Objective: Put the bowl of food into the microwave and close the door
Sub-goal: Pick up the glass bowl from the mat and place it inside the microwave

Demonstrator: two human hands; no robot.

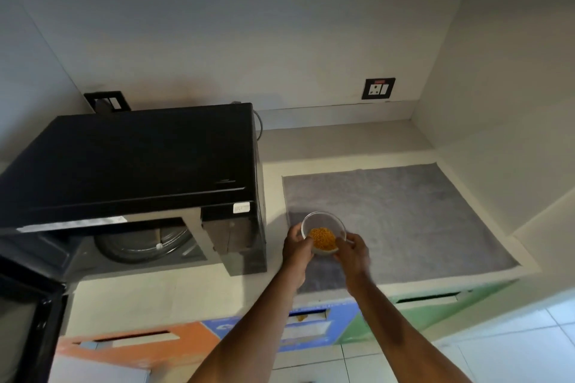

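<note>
- Glass bowl (323, 232), clear and round, is held over the near left part of a grey mat (404, 214); whether its base touches the mat cannot be told.
- Orange-yellow food (323, 238) is seen heaped in the bottom of the bowl.
- The left hand (297, 247) is closed on the bowl's left side, fingers curled around the wall.
- The right hand (353, 250) is closed on the bowl's right side, so the bowl is gripped between both hands.
- The grip of each hand is narrow, wrapped to the curve of the glass, and nothing else is held.
- The mat is laid flat on a pale surface (273, 158), to the right of the microwave (133, 162).
- The microwave, black, is set on the same surface, just beside the mat and left of the bowl.
- Its door (28, 320) is swung open at the lower left, and the cavity is exposed.
- A round turntable (143, 246) is seen inside the cavity.
- A socket (378, 88) is fixed to the back wall, well apart from the bowl, above and to the right.
- A second dark wall plate (107, 102) is partly hidden behind the microwave's rear left corner.
- Coloured panels in orange (140, 348), blue and green are seen along the front below the surface, blurred.
</note>
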